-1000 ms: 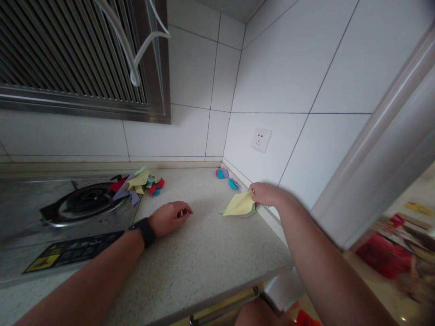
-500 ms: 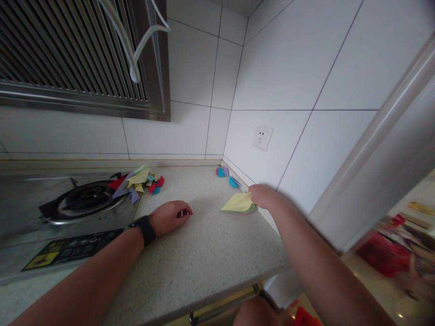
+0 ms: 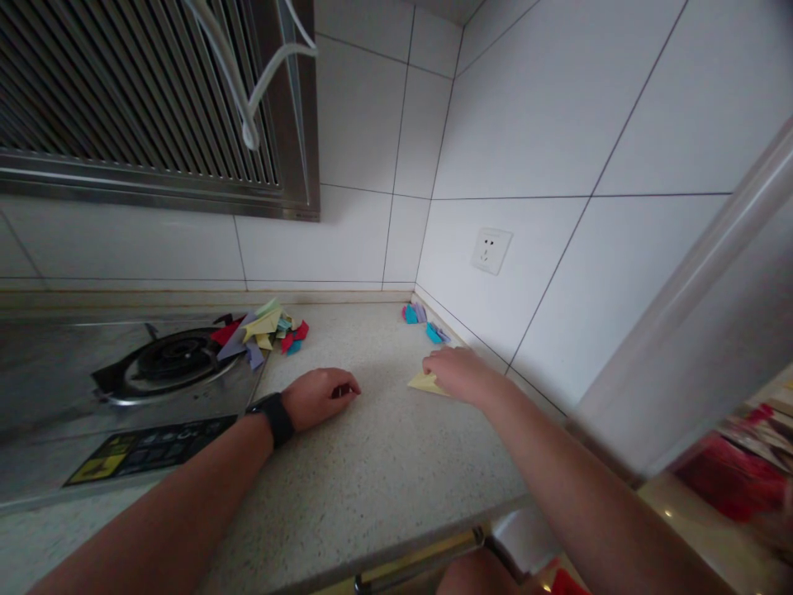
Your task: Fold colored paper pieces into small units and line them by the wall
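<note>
My right hand point(image 3: 462, 376) is on a folded yellow sheet of paper point(image 3: 424, 383) lying on the counter, near the right wall. Its fingers are curled at the paper and hide most of it; only a pointed left end shows. My left hand point(image 3: 323, 395), with a dark watch point(image 3: 273, 420) at the wrist, rests on the counter with its fingers loosely curled in. Between thumb and fingers a dark hollow shows, with nothing visible held. Beyond my right hand sit small folded blue, purple and pink papers point(image 3: 437, 334), close to the wall corner.
A pile of coloured folded papers point(image 3: 266, 326) lies at the right edge of the gas stove point(image 3: 177, 355). Above hangs a range hood point(image 3: 154, 107) with a white cable point(image 3: 249, 124). A socket point(image 3: 491, 250) is on the tiled wall. The counter's front edge has a drawer handle point(image 3: 421, 562) below.
My right hand has moved left and slightly down, over the yellow paper, from its right end. The paper now shows less and looks flatter. My left hand stays put; the view has shifted slightly.
</note>
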Available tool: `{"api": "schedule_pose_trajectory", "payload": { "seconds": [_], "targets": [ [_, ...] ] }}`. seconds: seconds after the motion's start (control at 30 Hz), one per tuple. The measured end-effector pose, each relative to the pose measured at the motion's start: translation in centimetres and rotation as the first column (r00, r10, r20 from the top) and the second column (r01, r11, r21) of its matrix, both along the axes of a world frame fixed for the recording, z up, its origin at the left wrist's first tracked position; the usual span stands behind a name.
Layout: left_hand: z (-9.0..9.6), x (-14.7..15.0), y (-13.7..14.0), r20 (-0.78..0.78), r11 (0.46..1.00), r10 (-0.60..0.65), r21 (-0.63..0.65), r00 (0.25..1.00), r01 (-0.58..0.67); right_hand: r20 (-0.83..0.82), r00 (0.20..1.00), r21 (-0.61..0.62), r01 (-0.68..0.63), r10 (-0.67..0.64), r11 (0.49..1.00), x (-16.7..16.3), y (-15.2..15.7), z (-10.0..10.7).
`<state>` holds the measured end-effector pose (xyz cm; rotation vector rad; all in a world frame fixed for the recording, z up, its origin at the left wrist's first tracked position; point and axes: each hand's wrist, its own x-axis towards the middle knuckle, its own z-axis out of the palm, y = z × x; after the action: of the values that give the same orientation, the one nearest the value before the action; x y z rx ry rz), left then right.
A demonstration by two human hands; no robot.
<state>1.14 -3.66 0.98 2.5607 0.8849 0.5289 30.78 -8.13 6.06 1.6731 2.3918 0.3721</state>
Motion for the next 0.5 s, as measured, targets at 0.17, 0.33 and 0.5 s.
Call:
{"api": "schedule_pose_trajectory", "payload": {
  "seconds": [0.17,0.33,0.5],
  "targets": [
    [0.1,0.0,-0.1,0.009,1.000,-0.005,0.008,1.000,0.005,-0.040,0.998,-0.067,0.046,-0.049,0.997,0.1,1.4,-1.2],
    [-0.1,0.1,0.1,-0.003,1.000,0.006,0.012,1.000,-0.006,-0.059,0.995,-0.083,0.080,-0.085,0.993,1.3,2.4,-1.8],
    [-0.1,0.1,0.2,-0.015,1.000,0.001,0.018,1.000,-0.001,-0.003,0.996,-0.097,0.093,-0.094,0.991,0.9,2.4,-1.9]
  ]
}}
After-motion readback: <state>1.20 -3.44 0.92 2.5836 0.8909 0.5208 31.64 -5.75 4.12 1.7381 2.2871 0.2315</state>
